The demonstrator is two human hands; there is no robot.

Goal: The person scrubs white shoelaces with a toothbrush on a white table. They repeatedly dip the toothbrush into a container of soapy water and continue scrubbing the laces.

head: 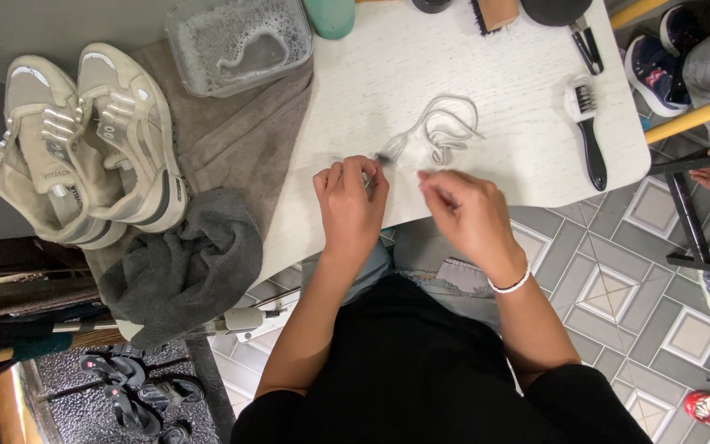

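Note:
My left hand [350, 202] pinches the near end of a white shoelace [441, 130] at the front edge of a white table [388, 74]. The lace runs away from the fingers and lies in loose loops on the tabletop. Just to the right, my right hand [466, 212] has its fingers curled and pinched close to the lace end; whether it grips the lace is unclear. A pair of cream sneakers [84, 140], with no laces visible in them, lies at the left.
A clear tub of soapy water [238, 43] stands on a brown towel [240, 140]. A dark grey cloth [186, 263] hangs at the table's left edge. A black-handled brush [589, 131] lies right. Another person's shoes [663, 57] are at top right on a tiled floor.

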